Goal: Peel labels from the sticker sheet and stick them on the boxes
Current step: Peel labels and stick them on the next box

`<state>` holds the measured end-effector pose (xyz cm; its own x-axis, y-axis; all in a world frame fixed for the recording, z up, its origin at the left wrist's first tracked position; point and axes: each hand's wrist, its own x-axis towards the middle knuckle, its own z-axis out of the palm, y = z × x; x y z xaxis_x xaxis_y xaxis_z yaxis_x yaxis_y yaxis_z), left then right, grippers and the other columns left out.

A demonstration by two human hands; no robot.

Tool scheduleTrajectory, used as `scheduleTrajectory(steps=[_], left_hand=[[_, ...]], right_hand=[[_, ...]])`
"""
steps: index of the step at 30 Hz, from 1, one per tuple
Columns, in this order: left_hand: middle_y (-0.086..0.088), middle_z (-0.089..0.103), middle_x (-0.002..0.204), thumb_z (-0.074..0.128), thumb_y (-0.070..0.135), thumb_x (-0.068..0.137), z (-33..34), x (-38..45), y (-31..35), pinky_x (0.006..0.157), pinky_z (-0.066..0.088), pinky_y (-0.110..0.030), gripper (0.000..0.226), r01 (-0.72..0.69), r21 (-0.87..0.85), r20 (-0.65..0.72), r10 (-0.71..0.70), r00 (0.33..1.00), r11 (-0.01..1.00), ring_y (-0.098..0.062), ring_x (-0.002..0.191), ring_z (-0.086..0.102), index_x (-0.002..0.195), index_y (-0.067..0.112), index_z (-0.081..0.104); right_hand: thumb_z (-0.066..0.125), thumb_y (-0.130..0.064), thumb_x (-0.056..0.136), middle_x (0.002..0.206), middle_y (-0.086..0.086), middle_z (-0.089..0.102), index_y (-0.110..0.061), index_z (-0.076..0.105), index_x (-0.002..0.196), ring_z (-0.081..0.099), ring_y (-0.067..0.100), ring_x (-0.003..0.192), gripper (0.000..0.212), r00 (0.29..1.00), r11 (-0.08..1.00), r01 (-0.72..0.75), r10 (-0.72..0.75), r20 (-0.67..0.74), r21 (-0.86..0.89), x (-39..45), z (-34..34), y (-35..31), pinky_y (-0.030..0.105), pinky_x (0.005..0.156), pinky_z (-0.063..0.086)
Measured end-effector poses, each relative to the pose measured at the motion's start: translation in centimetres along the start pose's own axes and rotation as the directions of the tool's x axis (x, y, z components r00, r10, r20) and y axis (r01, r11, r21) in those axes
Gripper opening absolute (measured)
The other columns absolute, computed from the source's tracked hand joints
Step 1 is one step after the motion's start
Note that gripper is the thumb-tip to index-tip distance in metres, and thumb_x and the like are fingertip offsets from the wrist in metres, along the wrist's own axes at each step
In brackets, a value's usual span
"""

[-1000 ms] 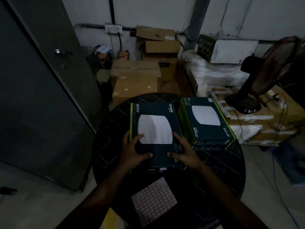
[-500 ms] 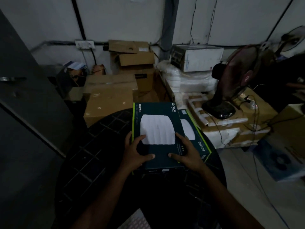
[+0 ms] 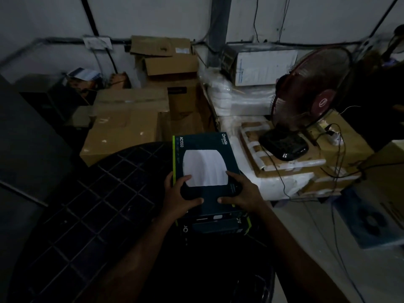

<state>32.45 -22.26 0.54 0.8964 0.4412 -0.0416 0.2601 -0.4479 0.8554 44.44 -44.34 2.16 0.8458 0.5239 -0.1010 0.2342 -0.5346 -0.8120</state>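
The top box (image 3: 205, 169) is being gripped at its near corners by the left hand (image 3: 180, 196) and right hand (image 3: 241, 193), stacked on another box (image 3: 218, 226) that's being mostly hidden underneath, tbh.

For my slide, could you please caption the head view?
Both hands, left hand and right hand, hold one dark box atop another.
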Motion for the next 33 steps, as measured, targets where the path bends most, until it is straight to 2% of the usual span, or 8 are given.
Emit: scheduleTrajectory(steps=[3,8,11,17,26,28,31,33], left_hand=[[0.009,0.003,0.156,0.090,0.040,0.063,0.9,0.6,-0.8,0.110,0.026,-0.023,0.079,0.007,0.017,0.013,-0.007,1.000,1.000,-0.019,0.145,0.021,0.131,0.041,0.052],[0.015,0.000,0.154,0.089,0.046,0.063,1.1,0.9,-1.3,0.114,0.027,-0.028,0.076,-0.003,0.007,0.036,0.002,0.999,1.000,-0.017,0.145,0.021,0.128,0.048,0.051],[0.011,-0.001,0.157,0.090,0.040,0.064,1.1,0.5,-1.1,0.113,0.026,-0.025,0.076,0.017,0.008,0.049,-0.018,0.999,1.000,-0.017,0.146,0.020,0.128,0.048,0.050],[0.011,-0.001,0.158,0.091,0.039,0.063,1.7,-1.1,-1.2,0.111,0.026,-0.025,0.076,0.008,0.011,0.052,-0.009,0.999,1.000,-0.019,0.146,0.020,0.127,0.047,0.051],[0.011,-0.001,0.159,0.089,0.040,0.065,1.9,-3.4,-1.1,0.107,0.028,-0.022,0.075,-0.003,0.000,0.079,0.003,0.997,1.000,-0.016,0.144,0.023,0.129,0.046,0.051],[0.013,-0.002,0.158,0.088,0.042,0.067,1.8,-3.6,-1.1,0.105,0.029,-0.021,0.073,-0.011,-0.012,0.087,0.012,0.996,1.000,-0.016,0.144,0.024,0.128,0.050,0.049],[0.010,-0.002,0.158,0.084,0.044,0.072,1.7,-3.7,-0.7,0.101,0.033,-0.020,0.072,0.019,0.017,0.118,-0.021,0.993,1.000,-0.018,0.143,0.025,0.132,0.051,0.044],[0.002,0.003,0.159,0.079,0.044,0.078,2.2,-4.1,-0.6,0.102,0.034,-0.022,0.073,0.038,0.031,0.120,-0.042,0.992,0.999,-0.023,0.143,0.027,0.140,0.048,0.039]], right_hand=[[0.096,-0.046,0.054,0.146,-0.001,0.048,-0.032,0.046,0.148,0.049,0.013,0.132,0.107,1.000,1.000,0.009,-0.009,0.026,-0.023,1.0,0.4,1.0,0.017,0.103,0.037],[0.097,-0.042,0.056,0.145,-0.004,0.048,-0.032,0.047,0.147,0.047,0.004,0.126,0.104,1.000,1.000,0.013,-0.013,0.012,-0.024,1.5,0.5,2.3,-0.009,0.087,0.029],[0.098,-0.037,0.054,0.143,-0.002,0.051,-0.031,0.050,0.145,0.047,0.004,0.124,0.104,1.000,1.000,0.004,-0.003,0.008,-0.019,1.5,0.3,2.2,-0.011,0.085,0.028],[0.098,-0.039,0.054,0.143,-0.002,0.052,-0.032,0.049,0.145,0.051,0.013,0.129,0.103,1.000,0.999,0.006,-0.006,0.012,-0.036,-0.6,-0.1,2.6,0.016,0.102,0.037],[0.095,-0.044,0.058,0.149,-0.002,0.047,-0.034,0.047,0.146,0.048,0.014,0.134,0.101,1.000,0.999,-0.017,0.017,-0.008,-0.037,-3.4,0.1,2.8,0.021,0.105,0.037],[0.091,-0.053,0.059,0.152,-0.003,0.043,-0.037,0.045,0.147,0.045,0.015,0.137,0.101,1.000,0.999,-0.016,0.016,-0.005,-0.032,-3.6,0.2,2.9,0.025,0.109,0.038],[0.066,-0.086,0.059,0.165,0.002,0.016,-0.051,0.030,0.150,0.026,0.026,0.149,0.103,1.000,0.988,-0.014,0.016,0.013,-0.152,-3.7,0.9,3.2,0.046,0.119,0.033],[0.044,-0.092,0.068,0.169,0.002,-0.002,-0.054,0.018,0.153,0.014,0.032,0.153,0.096,1.000,0.942,0.005,-0.003,0.008,-0.335,-4.1,1.3,3.3,0.053,0.120,0.028]])
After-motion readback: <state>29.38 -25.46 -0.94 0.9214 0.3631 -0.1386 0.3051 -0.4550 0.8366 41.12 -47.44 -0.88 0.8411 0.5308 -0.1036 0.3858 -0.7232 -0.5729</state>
